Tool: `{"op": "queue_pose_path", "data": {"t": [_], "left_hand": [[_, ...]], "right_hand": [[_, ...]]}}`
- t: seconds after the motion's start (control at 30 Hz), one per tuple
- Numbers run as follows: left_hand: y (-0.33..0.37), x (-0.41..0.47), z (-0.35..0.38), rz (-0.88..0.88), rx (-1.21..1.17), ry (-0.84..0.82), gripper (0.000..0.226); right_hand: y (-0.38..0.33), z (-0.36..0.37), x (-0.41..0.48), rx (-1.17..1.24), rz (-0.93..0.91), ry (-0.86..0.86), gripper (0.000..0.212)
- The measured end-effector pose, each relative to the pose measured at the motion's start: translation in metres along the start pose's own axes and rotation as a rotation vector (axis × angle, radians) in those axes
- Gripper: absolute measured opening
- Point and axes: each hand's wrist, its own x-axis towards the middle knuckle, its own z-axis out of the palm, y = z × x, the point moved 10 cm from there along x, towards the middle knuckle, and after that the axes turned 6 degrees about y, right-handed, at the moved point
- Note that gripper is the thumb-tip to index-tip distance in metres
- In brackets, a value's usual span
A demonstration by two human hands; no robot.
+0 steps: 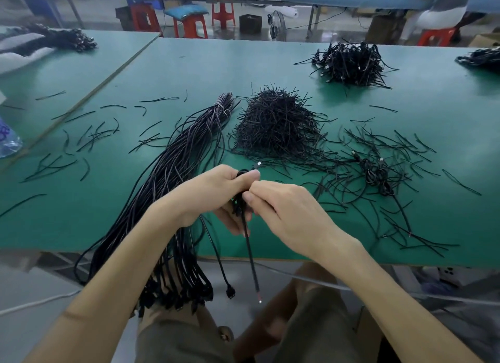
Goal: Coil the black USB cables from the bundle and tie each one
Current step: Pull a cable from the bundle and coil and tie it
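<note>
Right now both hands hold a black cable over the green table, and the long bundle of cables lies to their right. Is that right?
Not quite. The head view shows the long bundle of cables lying left of the hands, not right. The rest is true: left hand and right hand both hold the black cable over the green table.

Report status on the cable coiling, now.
Left grip holds coiled cable; right grip pinches at its middle. Cable tail hangs past table edge. Bundle left, tie pile beyond; nothing blocking.

Red stools (223, 9) beyond green table (189, 73)
</note>
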Motion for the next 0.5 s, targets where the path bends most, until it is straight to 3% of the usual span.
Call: {"op": "queue_pose_path", "data": {"t": [0.17,0.27,0.4,0.5], "left_hand": [[-0.001,0.001,0.001,0.068,-0.078,-0.026,0.045],[-0.002,-0.001,-0.007,0.121,-0.249,-0.041,0.032],[0.015,-0.017,-0.004,0.332,-0.273,-0.175,0.048],[0.018,-0.019,-0.008,0.388,-0.172,-0.120,0.056]], "right_hand": [[0.010,-0.001,-0.003,0.039,0.034,0.051,0.032],[0.023,-0.005,-0.004,0.168,0.092,0.109,0.034],[0.027,-0.011,-0.002,0.297,0.118,0.160,0.034],[0.023,-0.011,0.001,0.338,0.117,0.169,0.035]]}}
